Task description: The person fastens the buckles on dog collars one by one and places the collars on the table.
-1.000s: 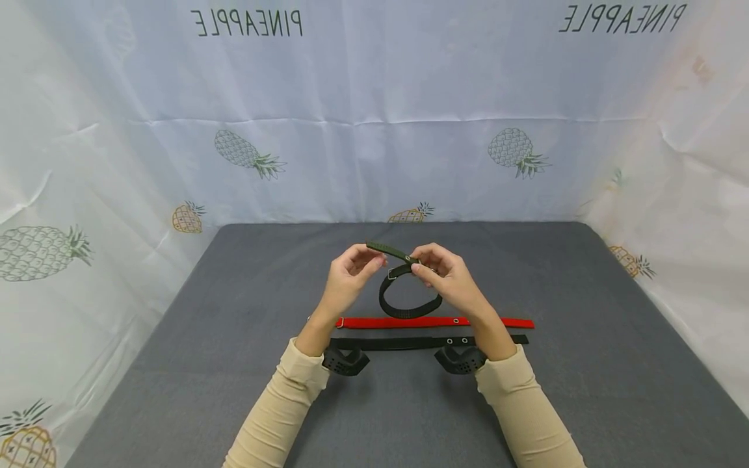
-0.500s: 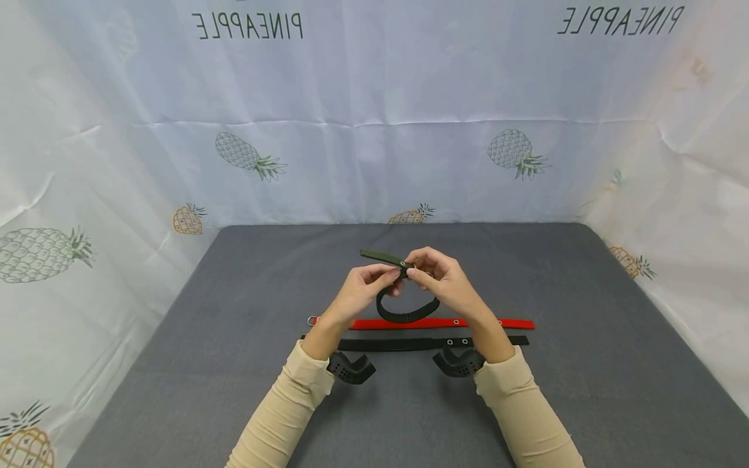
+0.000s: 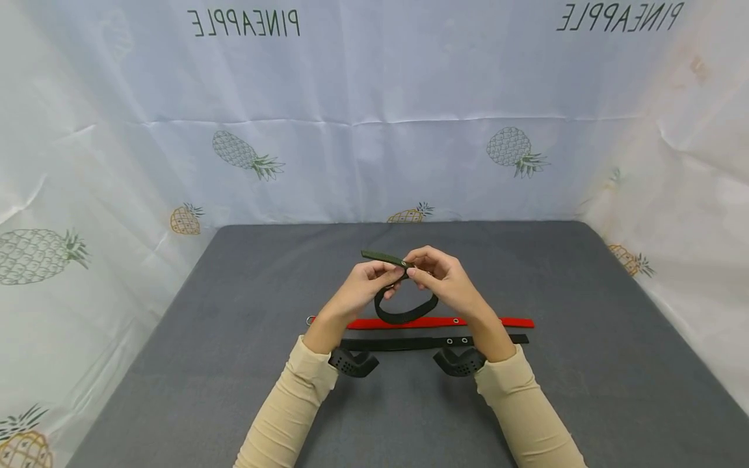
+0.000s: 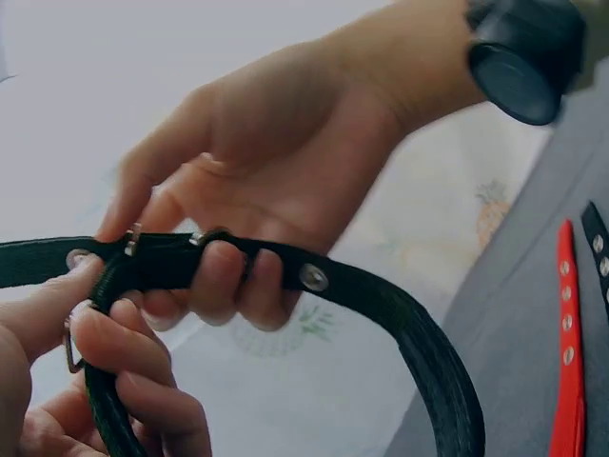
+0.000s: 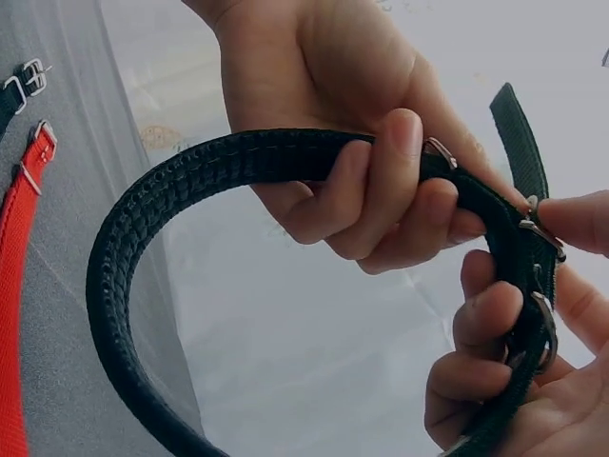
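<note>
A dark green buckled collar [image 3: 404,318] is bent into a loop and held up above the table. My left hand [image 3: 361,290] grips the band near the buckle, its thumb at the free end. On the other side, my right hand [image 3: 449,278] curls its fingers round the band by the buckle. The buckle [image 5: 542,234] has the strap's tip [image 5: 521,143] through it in the right wrist view, pointing away from the loop. Metal eyelets [image 4: 313,277] show along the band in the left wrist view. Part of the buckle is behind the fingers.
A red collar [image 3: 421,323] lies stretched out on the grey table [image 3: 234,377] beneath the hands. Nearer to me lies a black collar [image 3: 398,344], parallel to it. A white pineapple-print curtain [image 3: 374,162] surrounds the table.
My left hand moved right, from the strap's tip to the buckle, and now grips there beside the right hand. The loop shifted slightly left; the right hand stayed nearly in place.
</note>
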Available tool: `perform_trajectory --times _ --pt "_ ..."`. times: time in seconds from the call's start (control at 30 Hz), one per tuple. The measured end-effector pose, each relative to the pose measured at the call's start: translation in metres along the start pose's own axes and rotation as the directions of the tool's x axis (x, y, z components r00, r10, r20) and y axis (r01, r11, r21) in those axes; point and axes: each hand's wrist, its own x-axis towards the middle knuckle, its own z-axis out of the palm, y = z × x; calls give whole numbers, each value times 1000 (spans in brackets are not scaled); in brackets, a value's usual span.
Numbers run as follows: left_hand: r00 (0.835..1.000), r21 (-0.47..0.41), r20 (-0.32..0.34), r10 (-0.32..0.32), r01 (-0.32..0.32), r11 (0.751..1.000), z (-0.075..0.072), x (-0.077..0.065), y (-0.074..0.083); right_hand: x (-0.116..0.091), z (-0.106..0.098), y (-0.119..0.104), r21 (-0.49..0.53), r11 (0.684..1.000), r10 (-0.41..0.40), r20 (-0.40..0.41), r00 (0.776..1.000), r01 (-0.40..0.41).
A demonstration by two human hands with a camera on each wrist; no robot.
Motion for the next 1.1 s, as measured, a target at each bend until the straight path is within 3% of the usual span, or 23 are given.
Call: perform_trajectory --times 0.23,0.6,0.9,1.1 --pt "999 -2 12 -37 37 999 -5 -3 2 0 1 1 16 1000 -6 40 999 5" --pt "1000 7 14 -13 13 1000 -5 -2 1 -2 -3 1 42 999 -9 79 997 6" --pt "999 216 36 16 -23 976 -9 -9 9 1 -2 1 41 998 43 33 999 -45" --pt "994 237 27 102 -106 966 -9 -9 11 0 -2 -2 105 993 52 31 998 -55"
